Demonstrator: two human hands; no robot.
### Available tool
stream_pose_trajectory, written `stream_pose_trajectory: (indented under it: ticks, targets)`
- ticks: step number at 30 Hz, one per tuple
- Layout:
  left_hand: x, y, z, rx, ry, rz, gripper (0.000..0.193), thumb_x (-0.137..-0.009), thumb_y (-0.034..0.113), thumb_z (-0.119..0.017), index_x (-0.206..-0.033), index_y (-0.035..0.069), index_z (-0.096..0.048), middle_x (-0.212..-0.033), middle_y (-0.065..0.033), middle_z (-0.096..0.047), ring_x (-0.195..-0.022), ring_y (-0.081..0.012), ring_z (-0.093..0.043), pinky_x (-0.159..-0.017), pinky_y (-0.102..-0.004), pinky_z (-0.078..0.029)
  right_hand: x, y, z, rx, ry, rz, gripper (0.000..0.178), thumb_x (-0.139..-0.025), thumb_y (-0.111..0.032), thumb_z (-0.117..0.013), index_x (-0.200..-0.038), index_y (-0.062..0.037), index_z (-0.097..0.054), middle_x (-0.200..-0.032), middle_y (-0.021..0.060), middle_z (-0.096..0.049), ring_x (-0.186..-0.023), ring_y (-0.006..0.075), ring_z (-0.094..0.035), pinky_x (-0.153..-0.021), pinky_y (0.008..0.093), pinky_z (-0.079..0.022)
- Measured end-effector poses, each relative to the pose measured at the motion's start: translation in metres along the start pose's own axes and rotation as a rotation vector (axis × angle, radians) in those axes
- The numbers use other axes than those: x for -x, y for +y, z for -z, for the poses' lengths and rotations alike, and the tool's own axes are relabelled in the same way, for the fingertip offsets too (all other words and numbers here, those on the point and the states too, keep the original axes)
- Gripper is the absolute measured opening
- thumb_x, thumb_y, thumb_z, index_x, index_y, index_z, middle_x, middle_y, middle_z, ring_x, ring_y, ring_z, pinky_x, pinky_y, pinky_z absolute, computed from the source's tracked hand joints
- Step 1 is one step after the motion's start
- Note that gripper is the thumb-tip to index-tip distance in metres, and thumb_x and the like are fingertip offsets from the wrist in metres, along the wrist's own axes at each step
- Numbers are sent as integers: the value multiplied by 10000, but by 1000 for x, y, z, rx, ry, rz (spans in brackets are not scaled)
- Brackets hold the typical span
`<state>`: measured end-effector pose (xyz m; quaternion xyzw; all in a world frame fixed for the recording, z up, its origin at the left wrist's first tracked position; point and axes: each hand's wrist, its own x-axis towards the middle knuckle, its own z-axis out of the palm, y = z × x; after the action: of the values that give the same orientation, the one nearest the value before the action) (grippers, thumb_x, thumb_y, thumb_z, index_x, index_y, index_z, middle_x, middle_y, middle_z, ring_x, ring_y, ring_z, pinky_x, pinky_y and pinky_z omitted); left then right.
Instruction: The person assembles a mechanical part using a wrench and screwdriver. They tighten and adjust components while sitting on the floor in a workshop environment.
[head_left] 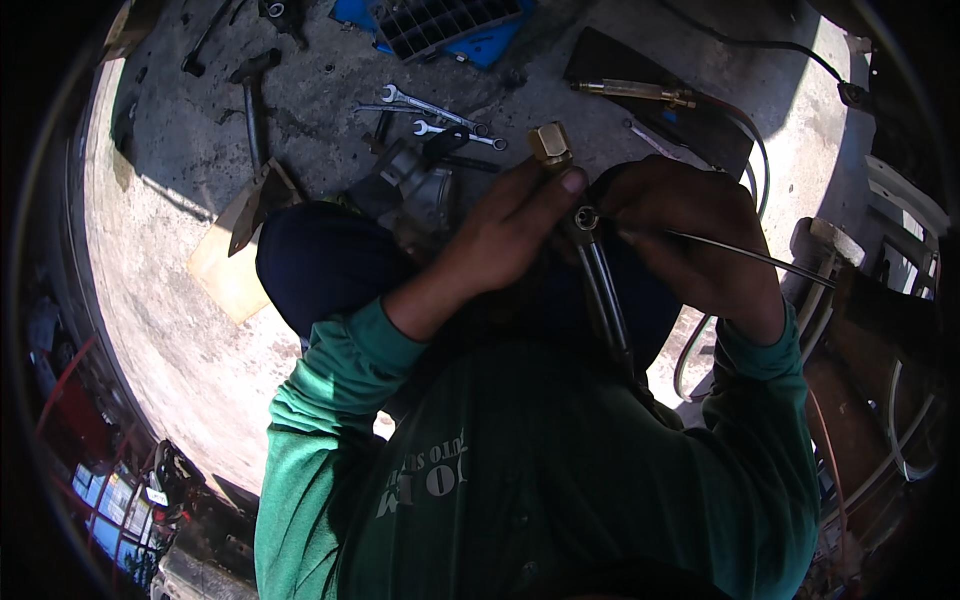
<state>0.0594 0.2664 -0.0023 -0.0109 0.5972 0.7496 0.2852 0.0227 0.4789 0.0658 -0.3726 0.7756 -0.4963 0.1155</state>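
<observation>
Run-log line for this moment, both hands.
left hand: holds brass-coloured hex fitting | right hand: near chrome tool | floor: hammer, wrenches

1. A repair workshop, its stained concrete floor (330,75) crossed by sun and shadow in the upper half of the frame.
2. Hand tools lie loose on the ground — a hammer (254,118) at upper left, wrenches (432,107) at upper centre, a black compartmented tray (440,22) above them.
3. Upper right — a brass-coloured tool (632,90) near a dark hose (764,170).
</observation>
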Motion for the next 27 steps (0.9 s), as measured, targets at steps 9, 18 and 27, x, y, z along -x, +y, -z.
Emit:
stream_pose_trajectory:
  ticks: [9,18,27]
  targets:
    - [0,-2,1,36,-18,14,398,-1058,357,-511,-1057,-29,-606,-869,-106,-668,-737,-175,-674,-641,-305,-542,-4,6,0,-41,-30,-11,180,-767,53,-685,-919,-1,-606,-847,141,-622,-752,342,-636,-634,402,-505]
    - [0,-3,0,-7,13,-2,392,-1059,351,-510,-1049,-29,-609,-880,-108,-669,-739,-173,-671,-645,-305,-539,-10,4,-1,-8,-34,-56,153,-753,30,-691,-887,4,-623,-829,141,-610,-737,348,-616,-637,408,-491]
    - [0,2,-3,74,-8,36,377,-1063,339,-495,-1042,-23,-598,-879,-106,-673,-708,-181,-675,-620,-306,-540,-13,-2,-1,147,-101,-135,141,-798,-51,-697,-898,0,-612,-850,146,-613,-745,356,-631,-660,424,-491]
